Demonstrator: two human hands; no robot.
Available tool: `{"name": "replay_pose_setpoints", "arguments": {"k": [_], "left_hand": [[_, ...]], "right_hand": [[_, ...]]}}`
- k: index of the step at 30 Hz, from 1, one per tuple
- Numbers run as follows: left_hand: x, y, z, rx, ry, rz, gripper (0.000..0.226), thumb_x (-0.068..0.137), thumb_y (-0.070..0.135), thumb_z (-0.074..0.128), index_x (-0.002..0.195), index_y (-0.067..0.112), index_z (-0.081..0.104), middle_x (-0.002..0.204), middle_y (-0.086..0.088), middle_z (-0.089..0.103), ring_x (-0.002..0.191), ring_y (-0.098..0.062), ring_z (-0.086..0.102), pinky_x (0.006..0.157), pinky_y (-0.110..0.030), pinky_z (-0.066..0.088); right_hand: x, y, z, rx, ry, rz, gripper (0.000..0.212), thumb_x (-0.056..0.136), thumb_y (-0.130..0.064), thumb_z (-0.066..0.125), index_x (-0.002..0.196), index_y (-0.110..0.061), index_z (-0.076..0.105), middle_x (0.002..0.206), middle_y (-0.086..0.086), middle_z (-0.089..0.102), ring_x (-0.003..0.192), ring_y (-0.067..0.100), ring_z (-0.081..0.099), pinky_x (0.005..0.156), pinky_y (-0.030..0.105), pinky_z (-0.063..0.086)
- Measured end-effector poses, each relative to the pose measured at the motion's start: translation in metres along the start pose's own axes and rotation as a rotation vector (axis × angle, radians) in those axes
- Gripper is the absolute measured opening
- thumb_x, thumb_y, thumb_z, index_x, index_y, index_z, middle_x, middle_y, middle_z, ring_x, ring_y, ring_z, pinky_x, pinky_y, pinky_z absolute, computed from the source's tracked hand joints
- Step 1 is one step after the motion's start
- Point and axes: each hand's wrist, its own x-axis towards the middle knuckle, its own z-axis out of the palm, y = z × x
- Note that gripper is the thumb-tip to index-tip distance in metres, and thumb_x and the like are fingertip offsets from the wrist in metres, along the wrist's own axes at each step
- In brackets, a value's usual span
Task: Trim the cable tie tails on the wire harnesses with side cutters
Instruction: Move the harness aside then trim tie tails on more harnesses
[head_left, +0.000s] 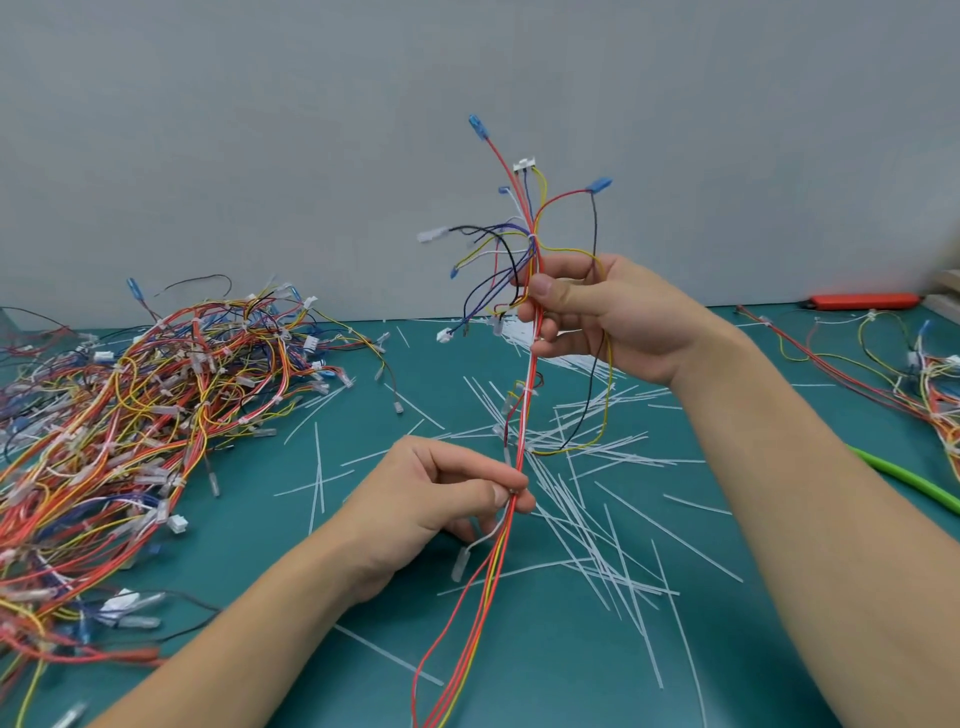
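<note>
A teal worktop (519, 675) stands against a plain grey wall (260, 130).

Near edge: the lower end of one wire harness (522, 415) runs off the front edge in red, orange and yellow strands.

Just above that, the left hand (441, 499) pinches the harness between thumb and forefinger; the bundle passes at the tips of the fingers (519, 501), with the remaining fingers curled beneath. A white lead with a clear sleeve hangs below this grip.

Middle of the worktop: a scatter of cut white cable tie tails (597, 519) lies loose on the surface, under and around the held harness.

Further up, the right hand (613, 317) grips the same harness, thumb pressed across the front of the bundle and fingers wrapped behind. The harness is raised off the worktop, near upright between the two hands. Above the right hand its branches fan out to blue terminals and white connectors, with a white tie binding them at the fork.

Left side: a large heap of harnesses (130, 441) rests on the worktop.

Right edge: a smaller pile of harnesses (924, 379), and a green cable (909, 478).

Far right corner, by the wall: a red-handled tool (857, 300), lying flat, apart from both hands; its type cannot be confirmed.
</note>
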Motion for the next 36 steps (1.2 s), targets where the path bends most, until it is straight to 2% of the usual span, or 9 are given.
{"name": "replay_pose_setpoints", "arguments": {"k": [3, 11, 18, 22, 24, 26, 29, 32, 36], "left_hand": [[-0.001, 0.001, 0.001, -0.005, -0.014, 0.001, 0.021, 0.076, 0.022, 0.075, 0.095, 0.015, 0.083, 0.096, -0.013, 0.080, 0.065, -0.011, 0.062, 0.062, -0.023, 0.052], [-0.001, 0.002, 0.001, 0.000, -0.003, -0.002, 0.018, 0.081, 0.014, 0.072, 0.095, 0.016, 0.083, 0.094, -0.012, 0.080, 0.064, -0.011, 0.062, 0.064, -0.023, 0.053], [-0.001, 0.001, 0.001, -0.009, -0.007, 0.001, 0.019, 0.082, 0.018, 0.073, 0.098, 0.017, 0.083, 0.097, -0.012, 0.080, 0.067, -0.011, 0.062, 0.064, -0.021, 0.052], [-0.002, 0.006, 0.002, -0.097, 0.022, -0.021, 0.023, 0.074, 0.030, 0.079, 0.095, 0.022, 0.081, 0.102, -0.014, 0.079, 0.072, -0.014, 0.068, 0.059, -0.024, 0.052], [-0.003, 0.009, 0.003, -0.168, 0.018, -0.026, 0.020, 0.072, 0.032, 0.080, 0.092, 0.029, 0.078, 0.104, -0.017, 0.078, 0.065, -0.016, 0.065, 0.049, -0.024, 0.045], [-0.004, 0.013, 0.003, -0.234, 0.010, -0.029, 0.026, 0.074, 0.035, 0.078, 0.099, 0.032, 0.076, 0.107, -0.018, 0.077, 0.056, -0.015, 0.058, 0.044, -0.022, 0.036], [-0.007, 0.018, 0.005, -0.238, -0.050, -0.030, 0.038, 0.081, 0.042, 0.073, 0.115, 0.025, 0.075, 0.108, -0.015, 0.077, 0.059, -0.017, 0.061, 0.045, -0.020, 0.036], [-0.010, 0.021, 0.009, -0.192, -0.119, -0.054, 0.039, 0.088, 0.045, 0.068, 0.116, 0.018, 0.076, 0.099, -0.016, 0.078, 0.062, -0.018, 0.063, 0.048, -0.022, 0.037], [-0.013, 0.029, 0.013, -0.258, -0.215, -0.120, 0.052, 0.096, 0.054, 0.043, 0.128, 0.024, 0.070, 0.085, -0.014, 0.074, 0.048, -0.020, 0.059, 0.044, -0.025, 0.036]], "right_hand": [[0.000, -0.001, -0.001, -0.030, -0.025, -0.012, 0.015, 0.084, -0.020, 0.073, 0.095, -0.020, 0.083, 0.085, 0.009, 0.074, 0.060, 0.013, 0.063, 0.067, 0.032, 0.063], [0.000, 0.001, -0.002, -0.044, -0.016, 0.000, 0.020, 0.085, -0.020, 0.072, 0.103, -0.016, 0.081, 0.085, 0.009, 0.073, 0.061, 0.013, 0.062, 0.066, 0.031, 0.063], [0.002, 0.003, -0.001, -0.035, 0.019, 0.034, 0.018, 0.087, -0.018, 0.072, 0.101, -0.016, 0.082, 0.083, 0.009, 0.072, 0.059, 0.013, 0.061, 0.065, 0.030, 0.062], [0.003, 0.003, -0.004, -0.024, 0.099, 0.053, 0.017, 0.096, -0.014, 0.068, 0.110, -0.009, 0.076, 0.082, 0.008, 0.070, 0.058, 0.013, 0.059, 0.065, 0.030, 0.062], [0.004, 0.001, -0.004, 0.010, 0.142, 0.055, 0.018, 0.097, -0.013, 0.067, 0.112, -0.007, 0.074, 0.081, 0.008, 0.070, 0.056, 0.012, 0.058, 0.063, 0.028, 0.062], [0.005, 0.000, -0.004, 0.055, 0.201, 0.061, 0.020, 0.097, -0.013, 0.068, 0.115, -0.003, 0.071, 0.079, 0.008, 0.071, 0.054, 0.011, 0.058, 0.060, 0.026, 0.061], [0.007, 0.002, -0.005, 0.113, 0.319, 0.082, 0.011, 0.099, -0.012, 0.066, 0.106, -0.005, 0.071, 0.074, 0.006, 0.070, 0.050, 0.007, 0.057, 0.057, 0.023, 0.059], [0.011, 0.008, -0.011, 0.278, 0.466, 0.115, 0.012, 0.103, -0.010, 0.060, 0.095, -0.008, 0.068, 0.074, 0.006, 0.067, 0.047, 0.004, 0.055, 0.050, 0.017, 0.054], [0.012, 0.014, -0.026, 0.502, 0.620, 0.183, 0.017, 0.104, -0.010, 0.059, 0.088, -0.007, 0.065, 0.068, 0.009, 0.065, 0.054, 0.005, 0.049, 0.043, 0.014, 0.048]]}}
